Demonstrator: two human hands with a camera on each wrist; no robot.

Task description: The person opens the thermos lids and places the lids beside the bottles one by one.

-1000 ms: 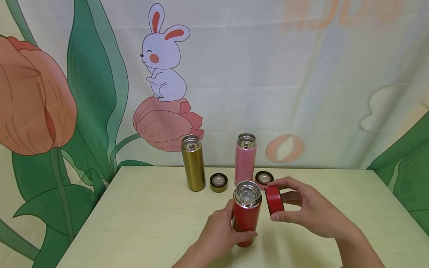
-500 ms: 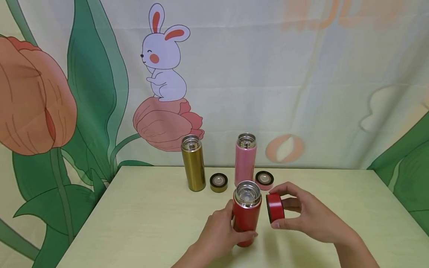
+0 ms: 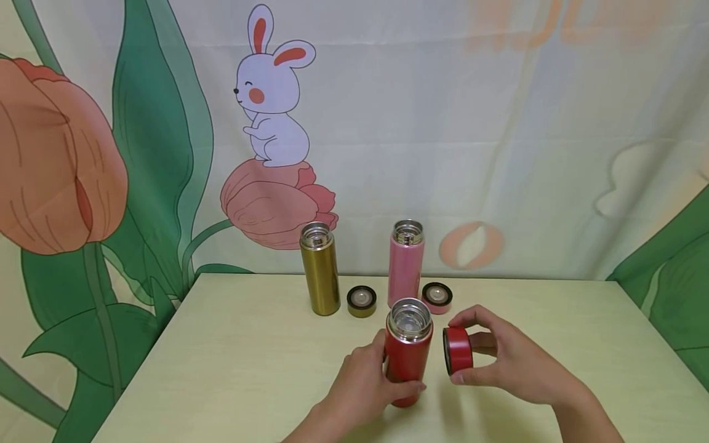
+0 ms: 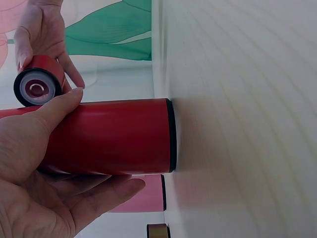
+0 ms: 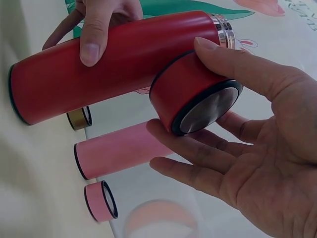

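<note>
An uncapped red thermos (image 3: 408, 357) stands upright near the front of the table, its steel mouth showing from above. My left hand (image 3: 362, 380) grips its body from the left, thumb across the near side. To the right of the thermos, my right hand (image 3: 512, 357) pinches a red lid (image 3: 458, 351) between thumb and fingers, held on its side above the table. The lid's hollow underside faces the thermos, as the left wrist view shows on the lid (image 4: 39, 85). In the right wrist view its brushed metal top (image 5: 210, 110) is visible.
Behind stand an open gold thermos (image 3: 321, 274) and an open pink thermos (image 3: 406, 267). A gold lid (image 3: 362, 303) and a pink lid (image 3: 437, 298) lie underside up beside them. A printed curtain (image 3: 360, 123) hangs along the back edge of the pale table (image 3: 221, 357).
My right hand has lowered the red lid toward the front and slightly right, turning it a little. My left hand and the red thermos have stayed in place.
</note>
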